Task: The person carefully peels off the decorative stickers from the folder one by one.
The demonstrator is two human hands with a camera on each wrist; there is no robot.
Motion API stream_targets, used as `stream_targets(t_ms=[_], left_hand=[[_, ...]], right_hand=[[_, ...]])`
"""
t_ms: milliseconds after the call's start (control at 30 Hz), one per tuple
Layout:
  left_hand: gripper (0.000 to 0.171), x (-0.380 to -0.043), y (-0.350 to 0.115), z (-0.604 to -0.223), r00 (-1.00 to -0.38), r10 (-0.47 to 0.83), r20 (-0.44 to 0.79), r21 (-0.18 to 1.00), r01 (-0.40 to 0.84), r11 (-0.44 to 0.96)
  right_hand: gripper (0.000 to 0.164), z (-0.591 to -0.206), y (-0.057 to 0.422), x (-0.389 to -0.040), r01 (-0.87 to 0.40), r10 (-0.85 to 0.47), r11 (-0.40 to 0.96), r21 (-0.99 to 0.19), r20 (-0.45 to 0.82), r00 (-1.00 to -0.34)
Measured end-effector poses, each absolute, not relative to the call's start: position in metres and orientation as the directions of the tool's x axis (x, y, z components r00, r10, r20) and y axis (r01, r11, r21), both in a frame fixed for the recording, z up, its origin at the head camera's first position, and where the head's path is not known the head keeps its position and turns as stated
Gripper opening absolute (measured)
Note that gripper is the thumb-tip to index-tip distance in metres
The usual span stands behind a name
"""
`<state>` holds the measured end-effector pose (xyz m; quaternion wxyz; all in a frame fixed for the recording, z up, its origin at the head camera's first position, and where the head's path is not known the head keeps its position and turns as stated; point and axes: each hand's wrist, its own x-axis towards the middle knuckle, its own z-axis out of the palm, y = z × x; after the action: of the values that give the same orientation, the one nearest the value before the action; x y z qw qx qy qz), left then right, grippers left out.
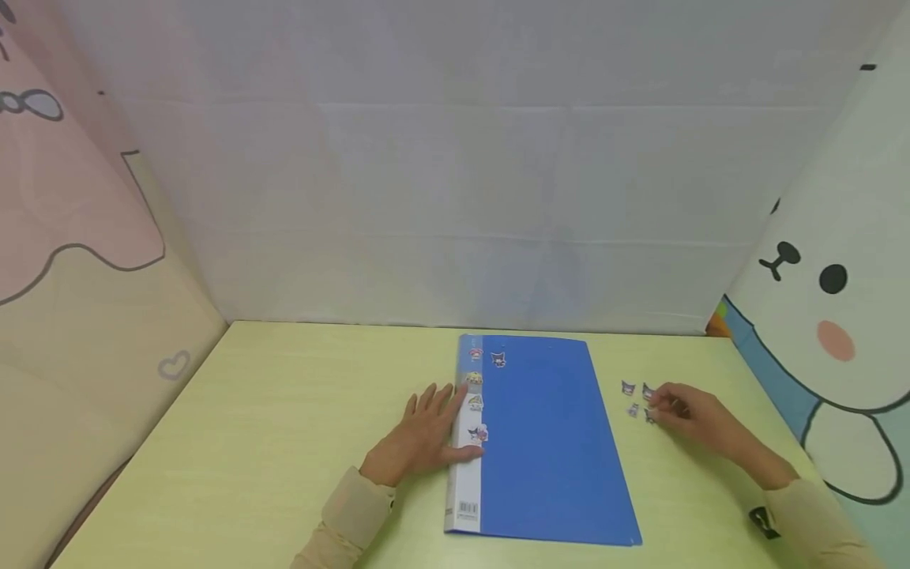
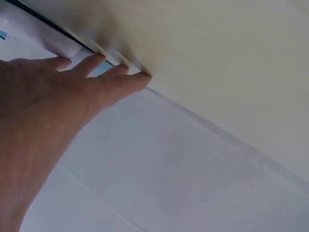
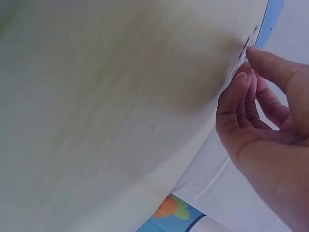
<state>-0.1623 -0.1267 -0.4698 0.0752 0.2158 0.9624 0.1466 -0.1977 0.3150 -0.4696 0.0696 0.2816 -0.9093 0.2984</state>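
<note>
A blue folder [image 1: 543, 442] with a white-and-blue spine lies flat on the table. Several small cartoon stickers run down the spine, and one cartoon sticker [image 1: 498, 359] sits at the cover's upper left. My left hand [image 1: 421, 438] rests with spread fingers against the spine, its thumb over the spine's lower part. To the folder's right, several loose cartoon stickers [image 1: 628, 388] lie on the table. My right hand [image 1: 693, 415] is over the right-hand ones with bent fingers; in the right wrist view its thumb and index fingertips are apart beside the stickers.
The pale yellow table [image 1: 306, 395] meets a white cloth backdrop [image 1: 441, 197] behind. Printed cartoon cloths hang on both sides. A small black item [image 1: 764, 522] shows beside my right sleeve, partly hidden.
</note>
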Motion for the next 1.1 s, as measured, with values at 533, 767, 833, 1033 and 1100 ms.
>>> stream_targets(t_ms=[533,767,833,1033,1100], left_hand=[[0.1,-0.162,-0.126,-0.469,-0.881,0.472,-0.003,0.241,0.458,0.856],[0.096,-0.16,-0.125,-0.469,-0.88,0.475,0.022,0.191,0.47,0.862],[0.094,-0.158,-0.124,-0.469,-0.878,0.478,0.032,0.178,0.476,0.862],[0.085,-0.155,-0.122,-0.468,-0.861,0.501,0.087,0.137,0.509,0.85],[0.081,-0.154,-0.121,-0.467,-0.853,0.509,0.113,0.117,0.52,0.846]], right_hand=[[0.025,-0.472,0.297,-0.187,-0.651,-0.506,0.572,-0.499,0.411,-0.759],[0.027,-0.47,0.287,-0.183,-0.686,-0.522,0.555,-0.471,0.445,-0.728],[0.027,-0.47,0.285,-0.181,-0.686,-0.524,0.56,-0.464,0.443,-0.727],[0.027,-0.467,0.275,-0.171,-0.664,-0.524,0.604,-0.44,0.408,-0.747],[0.028,-0.467,0.272,-0.167,-0.67,-0.532,0.603,-0.433,0.407,-0.742]])
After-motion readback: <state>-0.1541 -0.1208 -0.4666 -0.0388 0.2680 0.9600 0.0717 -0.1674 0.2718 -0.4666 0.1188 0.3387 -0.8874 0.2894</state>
